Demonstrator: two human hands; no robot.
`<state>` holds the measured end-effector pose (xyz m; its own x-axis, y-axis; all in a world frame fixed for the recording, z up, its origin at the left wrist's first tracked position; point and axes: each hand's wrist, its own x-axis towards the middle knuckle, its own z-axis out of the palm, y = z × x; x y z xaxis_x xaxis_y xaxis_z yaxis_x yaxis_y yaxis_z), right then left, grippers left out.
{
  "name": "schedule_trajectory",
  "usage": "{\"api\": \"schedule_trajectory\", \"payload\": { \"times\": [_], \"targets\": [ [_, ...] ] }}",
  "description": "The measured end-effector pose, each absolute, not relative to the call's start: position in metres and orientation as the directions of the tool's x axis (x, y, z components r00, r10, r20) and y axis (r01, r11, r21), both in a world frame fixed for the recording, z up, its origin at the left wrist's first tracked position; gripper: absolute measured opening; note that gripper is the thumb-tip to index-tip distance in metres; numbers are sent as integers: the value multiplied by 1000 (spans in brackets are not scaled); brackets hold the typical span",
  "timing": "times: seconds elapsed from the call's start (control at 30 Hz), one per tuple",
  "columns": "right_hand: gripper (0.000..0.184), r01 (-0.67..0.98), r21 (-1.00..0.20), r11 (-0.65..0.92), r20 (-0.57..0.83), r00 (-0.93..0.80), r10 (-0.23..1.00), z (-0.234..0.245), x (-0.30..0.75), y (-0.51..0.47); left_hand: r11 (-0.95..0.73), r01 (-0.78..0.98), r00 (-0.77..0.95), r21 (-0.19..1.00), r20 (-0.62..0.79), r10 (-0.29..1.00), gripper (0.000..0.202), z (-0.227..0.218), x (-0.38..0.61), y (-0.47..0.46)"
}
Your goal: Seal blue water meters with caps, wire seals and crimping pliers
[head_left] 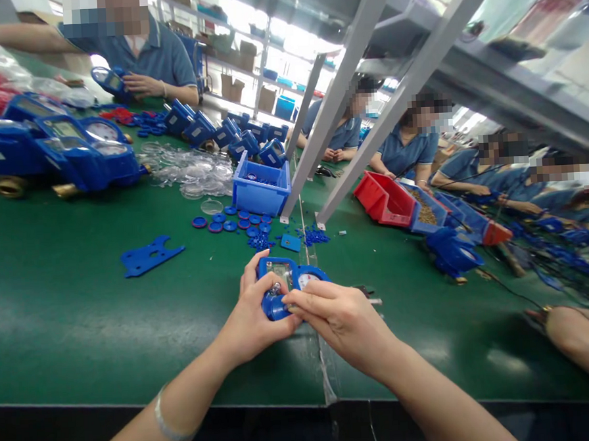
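Note:
A blue water meter point(291, 277) with a small display window and a round dial is held just above the green table point(192, 338). My left hand point(253, 318) wraps round its left side, thumb below and fingers over the top. My right hand point(346, 313) is closed in a pinch against the meter's lower front, and whatever its fingertips grip is hidden. Beyond the meter lie a small blue square piece point(290, 242), tiny blue parts point(316, 236) and several round blue caps point(230, 225). A flat blue plate with notches point(151, 255) rests to the left.
A blue bin point(262, 196) stands behind the caps, beside clear plastic discs point(193, 170). Large blue meters point(81, 149) stand at left. Slanting metal posts point(340, 106) rise mid-table. A red bin point(385, 199) and another meter point(451, 252) are at right. Co-workers sit around; one arm point(580, 337) reaches in.

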<state>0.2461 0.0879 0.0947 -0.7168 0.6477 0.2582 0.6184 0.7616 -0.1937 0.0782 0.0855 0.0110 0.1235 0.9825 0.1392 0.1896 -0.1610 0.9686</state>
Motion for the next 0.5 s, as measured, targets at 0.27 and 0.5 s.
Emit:
{"api": "schedule_trajectory", "payload": {
  "times": [0.27,0.5],
  "targets": [
    [38,801,-21,598,158,-588,793,102,255,61,-151,197,42,969,146,988,26,12,86,83],
    [7,815,-86,574,219,-546,809,122,305,16,-118,190,22,975,115,993,23,15,86,83]
  ]
}}
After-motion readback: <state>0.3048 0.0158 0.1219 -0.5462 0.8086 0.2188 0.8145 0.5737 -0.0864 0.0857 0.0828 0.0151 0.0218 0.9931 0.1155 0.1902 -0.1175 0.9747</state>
